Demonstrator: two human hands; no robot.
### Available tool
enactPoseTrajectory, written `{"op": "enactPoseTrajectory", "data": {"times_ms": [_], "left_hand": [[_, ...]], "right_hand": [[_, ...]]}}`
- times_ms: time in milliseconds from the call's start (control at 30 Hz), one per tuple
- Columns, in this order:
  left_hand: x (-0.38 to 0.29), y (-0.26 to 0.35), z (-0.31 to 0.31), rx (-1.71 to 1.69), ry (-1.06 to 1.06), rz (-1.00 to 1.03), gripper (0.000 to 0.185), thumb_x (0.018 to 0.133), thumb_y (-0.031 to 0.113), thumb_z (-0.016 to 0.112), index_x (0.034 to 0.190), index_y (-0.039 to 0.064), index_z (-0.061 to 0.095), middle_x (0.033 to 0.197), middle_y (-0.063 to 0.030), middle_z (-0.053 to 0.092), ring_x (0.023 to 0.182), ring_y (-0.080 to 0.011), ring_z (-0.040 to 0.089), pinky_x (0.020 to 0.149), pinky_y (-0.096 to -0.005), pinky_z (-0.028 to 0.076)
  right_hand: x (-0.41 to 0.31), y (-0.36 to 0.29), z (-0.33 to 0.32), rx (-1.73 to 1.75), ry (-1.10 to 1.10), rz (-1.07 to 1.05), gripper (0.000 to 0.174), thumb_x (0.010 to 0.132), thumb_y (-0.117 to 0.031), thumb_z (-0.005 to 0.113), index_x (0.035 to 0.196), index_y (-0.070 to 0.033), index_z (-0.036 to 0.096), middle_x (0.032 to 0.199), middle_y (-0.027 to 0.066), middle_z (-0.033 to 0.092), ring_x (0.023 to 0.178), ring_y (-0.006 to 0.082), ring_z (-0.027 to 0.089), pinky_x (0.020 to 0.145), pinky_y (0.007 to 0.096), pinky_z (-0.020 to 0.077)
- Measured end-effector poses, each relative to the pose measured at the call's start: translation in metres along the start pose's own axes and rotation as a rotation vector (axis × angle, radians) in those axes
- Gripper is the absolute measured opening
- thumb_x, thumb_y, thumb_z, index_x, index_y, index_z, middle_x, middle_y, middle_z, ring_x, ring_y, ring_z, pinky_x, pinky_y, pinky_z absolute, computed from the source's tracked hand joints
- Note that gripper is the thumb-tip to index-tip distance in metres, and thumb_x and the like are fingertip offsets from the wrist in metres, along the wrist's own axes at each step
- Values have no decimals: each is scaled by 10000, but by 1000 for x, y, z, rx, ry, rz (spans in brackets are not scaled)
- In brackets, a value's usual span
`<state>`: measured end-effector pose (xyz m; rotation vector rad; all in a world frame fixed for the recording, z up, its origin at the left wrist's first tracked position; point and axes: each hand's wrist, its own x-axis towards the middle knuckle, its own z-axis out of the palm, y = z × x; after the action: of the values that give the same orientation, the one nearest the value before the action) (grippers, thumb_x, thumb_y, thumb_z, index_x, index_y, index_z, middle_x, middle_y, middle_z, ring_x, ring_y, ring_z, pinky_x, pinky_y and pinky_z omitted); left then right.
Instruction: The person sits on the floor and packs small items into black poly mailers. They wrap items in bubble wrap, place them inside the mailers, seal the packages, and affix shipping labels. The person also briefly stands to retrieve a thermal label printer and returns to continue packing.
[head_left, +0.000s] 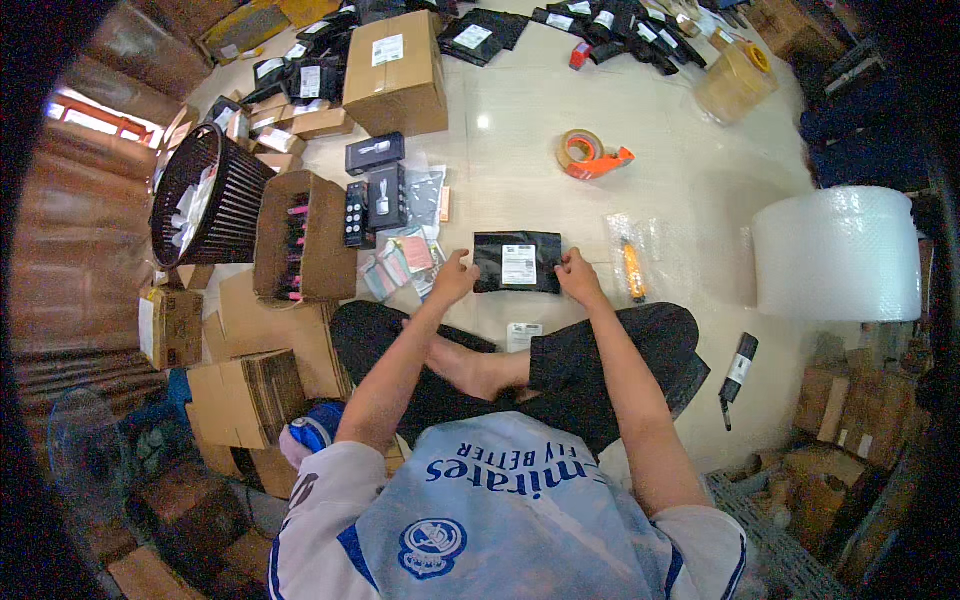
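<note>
Between my hands a black plastic mailer (487, 262) with a white printed label lies just above the tiled floor or on it; I cannot tell which. My left hand (456, 276) pinches its left edge, and my right hand (576, 274) pinches the right edge. A loose white label sheet (523, 335) lies on the floor by my crossed legs. Right of my right hand is an orange-handled tool (634, 271) on clear plastic wrap. Small flat packets (409, 259) and black product boxes (386, 196) are left of the mailer.
Farther ahead are an orange tape dispenser (592, 156), a large cardboard box (396, 75) and several black parcels (604, 26). A bubble wrap roll (836, 253) stands at the right. On the left are a dark plastic basket (238, 202), an open carton (326, 247) and flattened cardboard (281, 322).
</note>
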<state>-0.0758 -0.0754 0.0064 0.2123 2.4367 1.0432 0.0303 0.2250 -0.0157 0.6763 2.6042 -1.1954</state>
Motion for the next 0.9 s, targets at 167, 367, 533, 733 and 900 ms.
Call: {"op": "enactPoseTrajectory", "data": {"times_ms": [167, 367, 533, 733, 900], "left_hand": [[4, -4, 53, -144, 75, -199, 782, 837, 308, 764, 1427, -92, 443, 1188, -283, 680, 1029, -352, 699, 895, -413, 556], [2, -9, 65, -546, -57, -222, 439, 836, 390, 772, 970, -28, 758, 930, -158, 768, 830, -237, 713, 762, -391, 562], [-1, 33, -18, -302, 1, 62, 398, 876, 332, 719, 1077, -11, 726, 869, -184, 745, 800, -280, 727, 769, -412, 564], [10, 80, -281, -295, 497, 251, 409, 903, 330, 684, 1078, -39, 678, 899, -180, 712, 819, -210, 648, 763, -403, 526], [3, 83, -513, -887, 929, 392, 248, 932, 184, 678, 1102, 18, 609, 1091, -115, 678, 965, -173, 644, 774, -323, 528]], "right_hand": [[-2, -9, -1, -112, 26, 25, 330, 882, -196, 737, 1113, -38, 562, 943, 184, 728, 898, 375, 712, 797, 466, 551], [4, 4, 11, -117, 73, -84, 317, 868, -186, 692, 1099, -34, 539, 970, 251, 706, 960, 453, 690, 821, 528, 538], [10, 14, 8, -130, -6, -37, 264, 887, -135, 612, 1128, -40, 557, 1008, 247, 708, 978, 443, 693, 861, 506, 543], [15, 23, 9, -54, -23, -114, 240, 894, -163, 643, 1070, -16, 573, 970, 231, 713, 929, 413, 705, 820, 487, 551], [16, 20, 9, -100, -22, -132, 229, 905, -177, 651, 1062, -24, 583, 948, 207, 720, 913, 391, 710, 811, 478, 554]]}}
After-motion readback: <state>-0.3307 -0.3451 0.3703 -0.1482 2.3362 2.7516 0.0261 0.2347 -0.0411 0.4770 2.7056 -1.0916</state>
